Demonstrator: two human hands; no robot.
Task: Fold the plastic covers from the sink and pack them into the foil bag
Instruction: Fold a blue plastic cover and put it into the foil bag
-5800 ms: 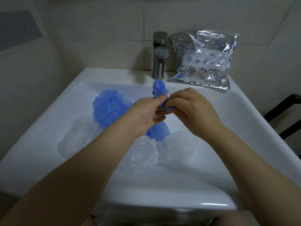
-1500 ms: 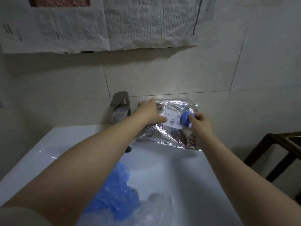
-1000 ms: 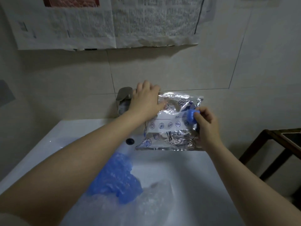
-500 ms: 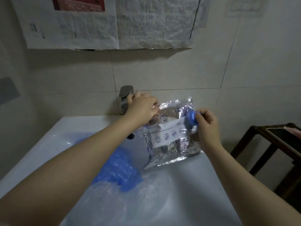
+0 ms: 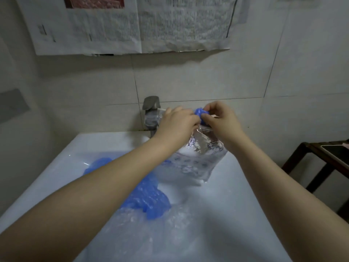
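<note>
The silver foil bag (image 5: 200, 157) hangs tilted over the back of the white sink (image 5: 56, 176), its top edge held up between both hands. My left hand (image 5: 177, 123) grips the bag's top at the left. My right hand (image 5: 221, 121) pinches a small folded blue plastic cover (image 5: 200, 113) right at the bag's top, between the two hands. Whether the bag's mouth is open is hidden by my fingers. A loose blue cover (image 5: 149, 199) and crumpled clear covers (image 5: 160, 229) lie in the basin below my arms.
A metal tap (image 5: 151, 114) stands just left of my left hand against the tiled wall. Newspaper sheets (image 5: 132, 25) hang on the wall above. A dark wooden stool (image 5: 321, 159) with a flat device on it stands to the right of the sink.
The bag has been lifted off the sink's back ledge and pulled forward over the basin. My right hand carried the folded blue cover from the bag's right side up to its top edge.
</note>
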